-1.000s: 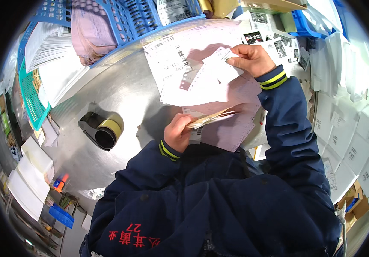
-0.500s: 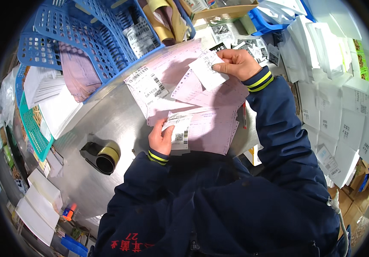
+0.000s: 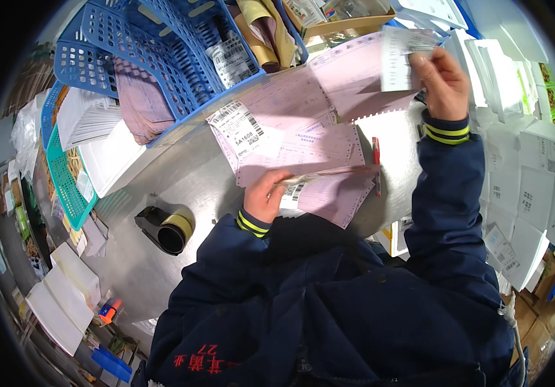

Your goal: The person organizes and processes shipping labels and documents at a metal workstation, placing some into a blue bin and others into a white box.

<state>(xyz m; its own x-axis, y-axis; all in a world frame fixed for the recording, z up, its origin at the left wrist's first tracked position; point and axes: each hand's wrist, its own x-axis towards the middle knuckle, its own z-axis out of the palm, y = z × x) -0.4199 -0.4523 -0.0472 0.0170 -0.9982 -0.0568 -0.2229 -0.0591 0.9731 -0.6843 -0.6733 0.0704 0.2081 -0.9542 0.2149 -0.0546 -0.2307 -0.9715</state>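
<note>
My right hand (image 3: 444, 84) is raised at the far right of the metal table, thumb and fingers closed on a white paper slip (image 3: 398, 61). A pink form sheet (image 3: 351, 71) with a perforated edge lies behind the slip; whether the hand grips it too is unclear. Close to my body, my left hand (image 3: 266, 197) pinches a pink form (image 3: 332, 193) with a white barcode label (image 3: 292, 195) at its left end; its upper sheet is lifted edge-on. Beyond that hand lie more overlapping pink forms (image 3: 316, 145), with a white barcode label (image 3: 238, 129) on top.
A red pen (image 3: 376, 158) lies right of the forms. Left on the table is a black tape dispenser (image 3: 166, 230). Blue perforated baskets (image 3: 142, 58) and a teal basket (image 3: 71, 187) hold papers. White boxes (image 3: 516, 193) stack along the right; a cardboard box (image 3: 348, 24) stands behind.
My right hand has moved up and right with the white slip, and a pink sheet has shifted that way. The form at my left hand has its upper sheet lifted. The view has shifted slightly.
</note>
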